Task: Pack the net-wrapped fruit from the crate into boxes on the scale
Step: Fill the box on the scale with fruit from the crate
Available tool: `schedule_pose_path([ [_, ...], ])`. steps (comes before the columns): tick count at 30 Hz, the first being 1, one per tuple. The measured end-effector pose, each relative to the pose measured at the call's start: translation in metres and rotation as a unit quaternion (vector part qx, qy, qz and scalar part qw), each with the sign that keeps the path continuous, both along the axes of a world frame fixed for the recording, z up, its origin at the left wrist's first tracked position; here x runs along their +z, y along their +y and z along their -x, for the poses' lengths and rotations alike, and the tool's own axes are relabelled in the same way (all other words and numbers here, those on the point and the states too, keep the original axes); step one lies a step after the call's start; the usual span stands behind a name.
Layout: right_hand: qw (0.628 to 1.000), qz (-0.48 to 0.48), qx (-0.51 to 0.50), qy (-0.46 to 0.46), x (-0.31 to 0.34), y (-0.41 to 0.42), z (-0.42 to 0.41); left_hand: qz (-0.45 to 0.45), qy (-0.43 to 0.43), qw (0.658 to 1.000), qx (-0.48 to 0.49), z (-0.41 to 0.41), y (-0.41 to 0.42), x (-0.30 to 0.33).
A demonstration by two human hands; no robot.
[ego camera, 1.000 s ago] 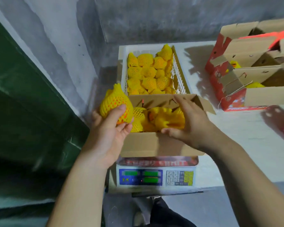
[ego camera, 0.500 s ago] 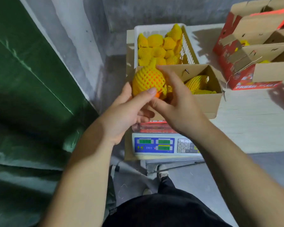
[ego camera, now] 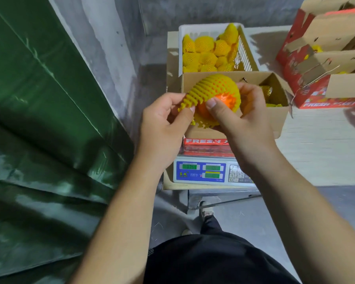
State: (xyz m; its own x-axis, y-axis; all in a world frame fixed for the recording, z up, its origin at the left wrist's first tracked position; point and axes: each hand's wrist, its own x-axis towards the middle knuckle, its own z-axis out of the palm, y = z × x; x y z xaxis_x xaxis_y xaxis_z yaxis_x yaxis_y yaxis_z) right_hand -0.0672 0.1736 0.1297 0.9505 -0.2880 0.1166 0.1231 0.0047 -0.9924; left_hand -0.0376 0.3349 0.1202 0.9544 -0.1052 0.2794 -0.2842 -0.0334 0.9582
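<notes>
An orange fruit in a yellow foam net (ego camera: 217, 91) is held in front of the open cardboard box (ego camera: 279, 121). My left hand (ego camera: 164, 117) pinches the loose open end of the net. My right hand (ego camera: 240, 113) grips the fruit, thumb on its bare orange skin. The box stands on the blue-faced scale (ego camera: 201, 172) and holds a few netted fruits at its right side. Behind it, the white crate (ego camera: 244, 52) is filled with several yellow netted fruits.
Red and brown cartons (ego camera: 324, 58) with open flaps stand at the right on the pale table (ego camera: 320, 152). A green tarp (ego camera: 41, 124) fills the left side, against a grey wall. My dark-trousered legs and a shoe show below the scale.
The fruit has come down toward me in front of the box. My left hand moved from cupping it to pinching the net's end, and the net now gapes, baring orange skin.
</notes>
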Motion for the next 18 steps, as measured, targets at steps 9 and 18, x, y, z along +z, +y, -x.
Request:
schedule_pose_path([
  [9,0.982,-0.179,-0.019,0.049,0.000,0.014,0.000,-0.011,-0.040,0.999,0.020,0.013,-0.013,0.007],
  [18,0.962,-0.250,0.089,0.067,-0.008,0.013,-0.004,-0.018,0.043,0.994,-0.102,0.002,-0.016,0.013],
])
